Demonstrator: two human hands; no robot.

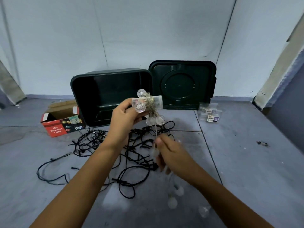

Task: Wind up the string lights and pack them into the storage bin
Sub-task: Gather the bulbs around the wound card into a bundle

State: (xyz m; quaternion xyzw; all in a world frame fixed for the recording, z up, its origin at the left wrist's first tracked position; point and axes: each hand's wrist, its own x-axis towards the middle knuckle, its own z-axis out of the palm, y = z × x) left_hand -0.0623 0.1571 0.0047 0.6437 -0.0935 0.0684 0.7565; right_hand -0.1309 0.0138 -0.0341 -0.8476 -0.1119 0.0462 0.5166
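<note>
While the L hand (122,116) clamps the clear pack (158,100) by its 9 o'clock end, I read the coming move as one more turn of strand (155,130) round it. The pack's long axis runs 9 to 3, roughly level. The wire is wound across it at the middle, so each turn must go over the top and back under. The free strand leaves the wrap's underside and drops twd 6 o'clock, looking taut, into the R hand (171,152), which sits below and slightly right of the pack. The R hand is motion-blurred; thumb and curled fingers seem to pinch the strand. R is nearer the slack, so I'd judge it does the winding while L just holds the core.

Looks: thin pale wire, coppery where bunched. Clear globe bulbs (141,92) stick out of the wrap at 11 and at 5-6. The unwound rest trails from the R hand twd 5 o'clock, w/ loose bulbs (172,202) blurred near the floor (246,162).

The bin (105,96) is at 12 behind the pack, tipped on its side, mouth twd me, nothing inside that I can see. Its lid (181,83) leans on the wall (115,38) at 2. A black cord (92,142) lies tangled under both hands. A red carton (56,127) sits at 9 of the bin, clear packets (209,112) at 3.
</note>
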